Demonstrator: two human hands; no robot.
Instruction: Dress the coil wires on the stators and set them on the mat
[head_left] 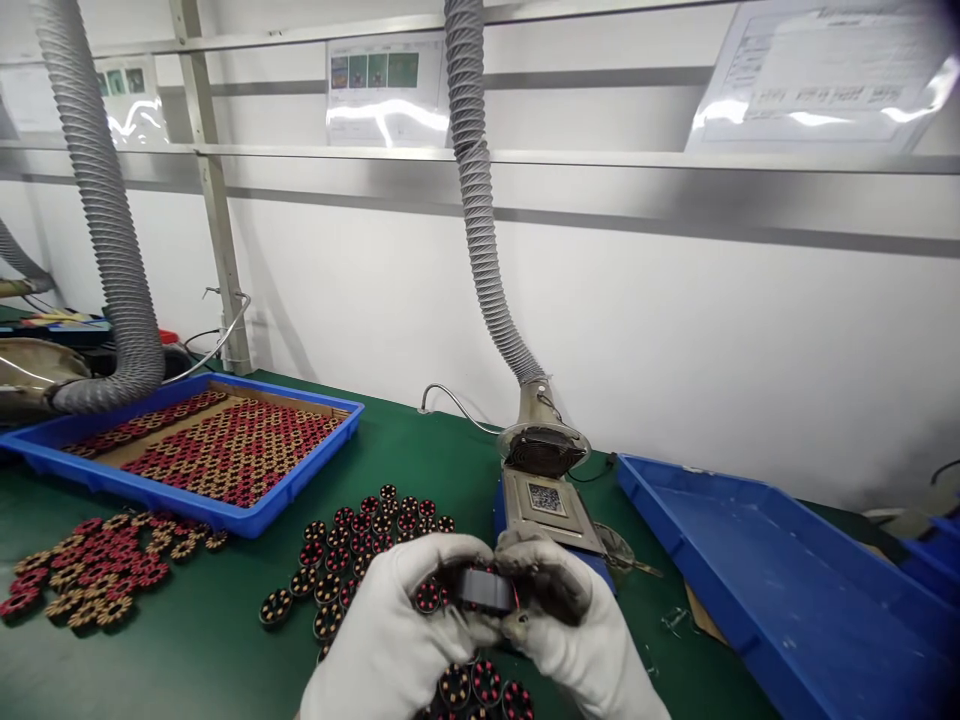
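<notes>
Both my hands wear white gloves with dark, dirty fingers. My left hand (409, 620) and my right hand (559, 615) meet at the lower middle, with their fingers closed around a dark grey ring-shaped part (486, 592), seen from its smooth side. Its far side is hidden by my fingers. Beneath and behind my hands lie several small black round parts (328, 588) with red or tan segments, like wound motor cores. Just beyond my right hand sits a metal-topped device (589, 530) with a patterned square plate (546, 499).
A grey flexible duct (480, 200) comes down to a hood (544, 450) behind the device. At left, a blue tray (259, 520) holds rows of red and tan round parts; a loose pile (97, 570) lies before it. Another blue tray (795, 570) stands at right.
</notes>
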